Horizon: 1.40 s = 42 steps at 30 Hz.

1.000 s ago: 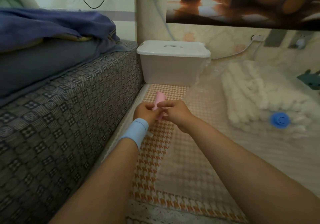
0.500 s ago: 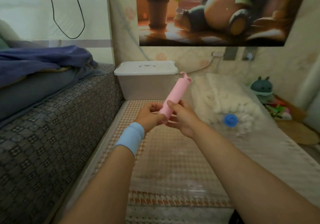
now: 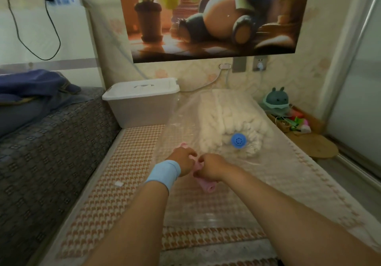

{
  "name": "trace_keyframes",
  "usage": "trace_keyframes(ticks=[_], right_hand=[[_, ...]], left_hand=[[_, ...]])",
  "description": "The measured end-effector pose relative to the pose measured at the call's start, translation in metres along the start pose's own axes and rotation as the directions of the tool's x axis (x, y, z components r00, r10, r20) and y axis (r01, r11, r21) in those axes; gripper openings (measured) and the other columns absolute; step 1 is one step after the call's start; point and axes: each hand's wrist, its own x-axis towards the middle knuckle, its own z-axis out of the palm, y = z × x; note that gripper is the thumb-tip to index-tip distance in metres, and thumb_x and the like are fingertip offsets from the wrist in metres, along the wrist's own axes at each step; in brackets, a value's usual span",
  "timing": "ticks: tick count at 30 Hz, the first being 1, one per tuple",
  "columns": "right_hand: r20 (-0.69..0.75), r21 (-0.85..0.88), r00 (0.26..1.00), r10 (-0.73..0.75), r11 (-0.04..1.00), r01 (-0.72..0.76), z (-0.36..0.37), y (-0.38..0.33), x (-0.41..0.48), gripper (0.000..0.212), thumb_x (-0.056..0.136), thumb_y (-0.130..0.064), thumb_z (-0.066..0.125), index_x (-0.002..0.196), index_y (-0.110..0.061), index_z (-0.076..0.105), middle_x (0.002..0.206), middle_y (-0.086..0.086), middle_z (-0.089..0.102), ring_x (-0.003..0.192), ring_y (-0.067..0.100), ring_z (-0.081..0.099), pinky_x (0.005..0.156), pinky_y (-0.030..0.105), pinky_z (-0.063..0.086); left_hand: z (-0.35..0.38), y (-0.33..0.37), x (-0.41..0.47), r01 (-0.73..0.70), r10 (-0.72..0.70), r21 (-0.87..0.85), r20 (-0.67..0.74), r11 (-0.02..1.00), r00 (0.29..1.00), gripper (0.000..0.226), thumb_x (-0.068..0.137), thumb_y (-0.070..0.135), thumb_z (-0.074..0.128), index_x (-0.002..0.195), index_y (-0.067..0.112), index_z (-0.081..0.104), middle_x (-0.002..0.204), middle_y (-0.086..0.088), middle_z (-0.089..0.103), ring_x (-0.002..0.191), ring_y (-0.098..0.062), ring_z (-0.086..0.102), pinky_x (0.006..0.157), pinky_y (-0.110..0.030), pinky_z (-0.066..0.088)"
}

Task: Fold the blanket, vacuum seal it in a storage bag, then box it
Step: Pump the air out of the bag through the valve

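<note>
1. The left hand (image 3: 182, 160), with a light blue cloth wristband (image 3: 164, 173) above it, and the right hand (image 3: 211, 167) meet in front of the person, knuckles almost touching. Both have their fingers curled round a pink plastic cylinder (image 3: 206, 185).
2. The cylinder's long axis runs on a slant. Its flat near end pokes out below the right hand and points toward the person and to the right. Its far end shows as a bit of pink behind the left hand and points away and to the left. The middle is hidden by the fingers.
3. The hands hold the cylinder low over the near part of a clear plastic storage bag (image 3: 181, 125), which lies flat on an orange-and-white houndstooth mat (image 3: 132, 154).
4. Inside the bag, beyond the hands, sits the folded white fluffy blanket (image 3: 224, 117). Its long side runs away from the person toward the wall.
5. A round blue plastic valve (image 3: 238, 140) sits on the bag over the near end of the blanket, just beyond the right hand.
6. A white plastic storage box (image 3: 144, 107) with its lid on stands at the far left of the mat, beside the bag's far corner.
7. Left of the mat runs a bed with a grey patterned cover (image 3: 51, 142) and dark blue bedding (image 3: 35, 86) heaped on top.
8. By the far wall on the right sits a teal plush toy (image 3: 276, 101), and a big cartoon poster (image 3: 212, 18) hangs above.
</note>
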Motion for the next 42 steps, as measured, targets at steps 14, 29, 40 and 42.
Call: trace_keyframes(ticks=[14,29,40,42], right_hand=[[-0.587,-0.041,0.808,0.054,0.994,-0.097,-0.058,0.102,0.007,0.024,0.092,-0.027,0.066,0.112,-0.012,0.063,0.113,0.008,0.057,0.092,0.028,0.06,0.067,0.032,0.039],[-0.542,-0.136,0.82,-0.183,0.982,0.129,-0.063,0.132,0.036,0.021,0.08,-0.025,0.077,0.094,-0.01,0.074,0.09,0.009,0.065,0.081,0.025,0.06,0.067,0.03,0.038],[-0.42,-0.299,0.792,-0.443,0.892,0.34,-0.066,0.135,0.04,0.021,0.076,-0.002,0.062,0.092,-0.004,0.075,0.089,0.009,0.062,0.083,0.026,0.056,0.073,0.036,0.047],[-0.451,-0.247,0.774,-0.444,0.896,0.37,-0.063,0.133,0.039,0.024,0.074,-0.001,0.058,0.092,-0.007,0.072,0.092,0.006,0.059,0.086,0.021,0.05,0.075,0.033,0.044]], left_hand=[[0.005,0.098,0.039,-0.272,0.244,-0.077,-0.255,0.959,0.936,0.033,0.093,0.017,0.053,0.124,0.026,0.062,0.13,0.001,0.056,0.115,-0.019,0.055,0.098,-0.035,0.046],[0.053,0.095,0.084,-0.396,0.436,0.183,-0.371,0.9,0.82,0.063,0.075,0.038,0.07,0.133,0.023,0.05,0.128,0.003,0.045,0.113,-0.02,0.042,0.094,-0.035,0.041],[0.05,0.098,0.081,-0.395,0.405,0.12,-0.451,0.911,0.795,0.04,0.083,0.026,0.066,0.122,0.021,0.058,0.121,0.002,0.054,0.109,-0.021,0.046,0.087,-0.032,0.038],[0.05,0.097,0.081,-0.399,0.391,0.082,-0.453,0.913,0.801,0.038,0.081,0.024,0.066,0.118,0.021,0.06,0.118,0.002,0.055,0.107,-0.021,0.046,0.087,-0.033,0.04]])
